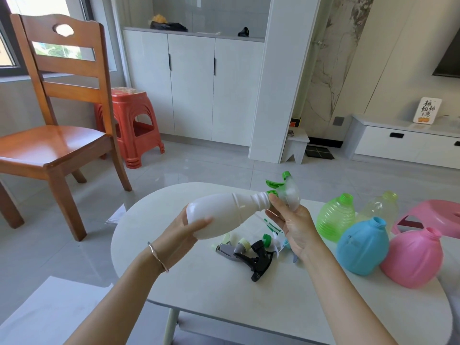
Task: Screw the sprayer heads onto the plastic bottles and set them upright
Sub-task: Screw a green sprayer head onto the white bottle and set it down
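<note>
Above the white oval desk, the left hand grips the base of a white opaque plastic bottle, tilted with its neck to the right. The right hand has its grip clenched round a clear sprayer head with green trigger, collar at the threaded neck.

Step, as judged: threading; how far it is seated cannot be told.

Next: keep the axes aligned, turn the collar snug, stand the bottle up.

Uncapped at right: green ribbed bottle, clear yellowish bottle, blue bottle, pink bottle. Loose sprayer heads lie mid-desk.

No labels readable on the bottles. A far-right white card bears black Chinese characters, seemingly 柿柿如意.
</note>
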Tool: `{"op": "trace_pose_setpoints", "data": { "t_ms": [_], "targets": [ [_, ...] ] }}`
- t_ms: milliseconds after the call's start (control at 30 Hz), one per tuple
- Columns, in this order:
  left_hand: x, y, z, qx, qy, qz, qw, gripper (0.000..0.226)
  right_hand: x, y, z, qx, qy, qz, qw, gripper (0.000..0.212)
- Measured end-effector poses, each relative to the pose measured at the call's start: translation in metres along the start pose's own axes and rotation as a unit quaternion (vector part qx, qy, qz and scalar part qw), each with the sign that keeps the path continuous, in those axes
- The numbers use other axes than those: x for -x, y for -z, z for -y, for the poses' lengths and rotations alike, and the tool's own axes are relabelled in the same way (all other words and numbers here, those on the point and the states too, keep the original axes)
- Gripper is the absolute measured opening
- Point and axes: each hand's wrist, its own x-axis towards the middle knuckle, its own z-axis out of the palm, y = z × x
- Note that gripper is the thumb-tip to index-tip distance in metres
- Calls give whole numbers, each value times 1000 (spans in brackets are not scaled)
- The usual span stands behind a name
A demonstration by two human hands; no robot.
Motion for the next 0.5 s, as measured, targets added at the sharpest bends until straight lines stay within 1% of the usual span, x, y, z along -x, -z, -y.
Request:
{"op": "trace_pose_setpoints", "data": {
  "t_ms": [33, 67, 100, 133, 167, 233, 267, 300, 333, 367, 400, 433, 467, 500],
  "targets": [
    [2, -3, -3, 43, 41, -2, 998, 49, 0, -1, -1, 2, 1, 8, 1000, 30],
    [3, -3, -4, 53, 90, -13, 994, 50, 0, -2, -3, 3, 1, 14, 1000, 30],
    [5, -4, -4, 38, 124, -16, 991, 55, 0, -2, -3, 5, 0, 15, 1000, 28],
    [3, -2, 0, 15, 127, -6, 992, 55, 0, -2, -3, 5, -1, 12, 1000, 28],
    [3, -3, 1, 6, 106, -5, 994, 55, -1, -1, -2, 5, -2, 6, 1000, 28],
    [1, 0, 1, -2, 36, -23, 999, 70, -2, 2, 0, -2, -3, -3, 1000, 30],
    [1, 0, -1, 11, 12, -19, 1000, 73, -2, 3, 0, -9, -2, -1, 1000, 30],
    [1, -1, -2, 36, 21, -12, 999, 72, -2, 3, -1, -12, 0, 5, 1000, 29],
    [2, -1, -2, 59, 49, -3, 997, 68, -2, 2, -2, -10, 3, 11, 1000, 29],
    [4, -5, -3, 68, 90, -1, 994, 65, -2, 0, -3, -2, 5, 15, 1000, 29],
    [5, -7, -2, 55, 114, -4, 992, 62, -1, -1, -4, 5, 5, 15, 1000, 29],
    [5, -7, 0, 32, 110, -6, 993, 58, -2, -1, -5, 7, 4, 11, 1000, 27],
    [4, -6, 2, 24, 80, -14, 996, 57, -2, -1, -5, 2, 1, 3, 1000, 23],
    [3, -4, 2, 16, 41, -27, 999, 63, -3, 0, -4, -7, -4, -6, 1000, 18]
  ]
}}
